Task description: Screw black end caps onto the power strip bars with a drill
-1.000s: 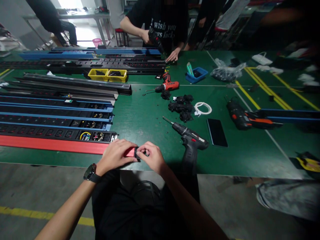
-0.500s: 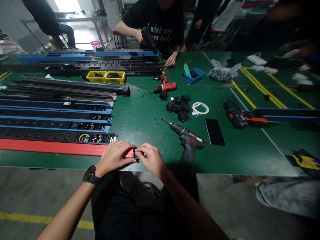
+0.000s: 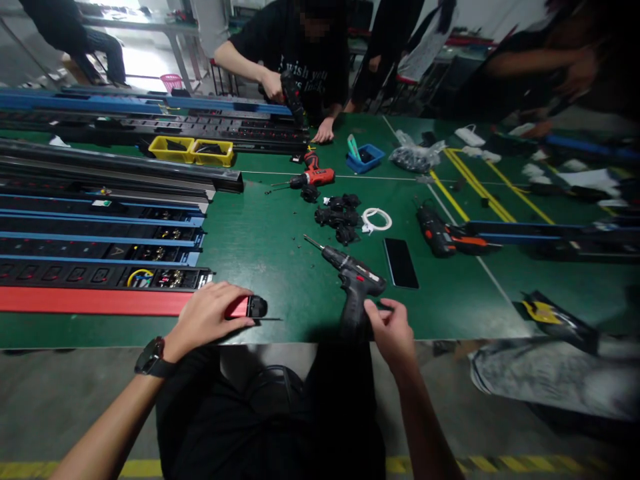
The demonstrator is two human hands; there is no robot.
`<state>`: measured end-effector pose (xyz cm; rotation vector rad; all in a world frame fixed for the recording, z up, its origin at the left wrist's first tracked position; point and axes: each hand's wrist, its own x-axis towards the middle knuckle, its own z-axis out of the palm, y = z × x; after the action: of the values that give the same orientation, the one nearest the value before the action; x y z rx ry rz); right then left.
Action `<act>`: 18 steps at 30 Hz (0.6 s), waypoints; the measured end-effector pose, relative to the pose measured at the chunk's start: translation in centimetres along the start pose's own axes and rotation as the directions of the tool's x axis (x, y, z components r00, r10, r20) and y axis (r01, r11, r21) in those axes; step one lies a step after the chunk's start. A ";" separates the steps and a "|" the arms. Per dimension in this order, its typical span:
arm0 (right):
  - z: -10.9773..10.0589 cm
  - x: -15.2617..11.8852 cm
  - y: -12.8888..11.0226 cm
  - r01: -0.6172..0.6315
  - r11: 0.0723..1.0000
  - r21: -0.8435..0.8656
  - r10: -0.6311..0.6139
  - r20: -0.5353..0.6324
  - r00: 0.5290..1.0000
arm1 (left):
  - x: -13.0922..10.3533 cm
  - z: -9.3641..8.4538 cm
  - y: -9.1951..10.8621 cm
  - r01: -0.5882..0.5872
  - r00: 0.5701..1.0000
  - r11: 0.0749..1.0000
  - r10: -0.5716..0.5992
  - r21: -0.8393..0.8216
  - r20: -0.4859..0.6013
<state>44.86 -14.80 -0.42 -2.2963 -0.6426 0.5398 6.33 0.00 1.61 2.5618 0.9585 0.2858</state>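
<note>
Now we are pressing our left hand (image 3: 207,319) flat on the end of the red strip (image 3: 95,301), which is lying along the near edge of the green bench (image 3: 270,247). The fingers are lying closed over the red surface, just beside the black end cap (image 3: 257,307) that is sitting on the tip of the strip. Our right hand (image 3: 393,331) is reaching at the handle of the black drill (image 3: 353,280), which is standing near the bench edge with its bit pointing away to the left. The fingers are half open and curling at the handle; we cannot tell if they are already gripping it. The two hands are well apart from each other.

Behind the red strip, several black and blue strips (image 3: 100,233) are lying side by side. A black phone (image 3: 401,263) is lying just right of the drill, and a pile of black parts (image 3: 340,213) is sitting beyond it with a white cable coil (image 3: 376,219) beside. A red drill (image 3: 313,178) is lying further back, near two yellow trays (image 3: 193,151) and a blue tray (image 3: 366,157). Across the bench, another person is holding a dark drill (image 3: 291,93) upright over a strip
</note>
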 end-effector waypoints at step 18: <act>-0.9 2.1 0.4 -0.315 0.850 0.423 0.007 0.588 0.809 | -0.3 0.0 0.4 -0.008 1.000 1.000 0.009 0.027 -0.021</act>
<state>47.16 -14.29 -0.49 -1.6796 -0.4834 1.3492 6.31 -0.44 1.74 2.5926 0.9654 0.3054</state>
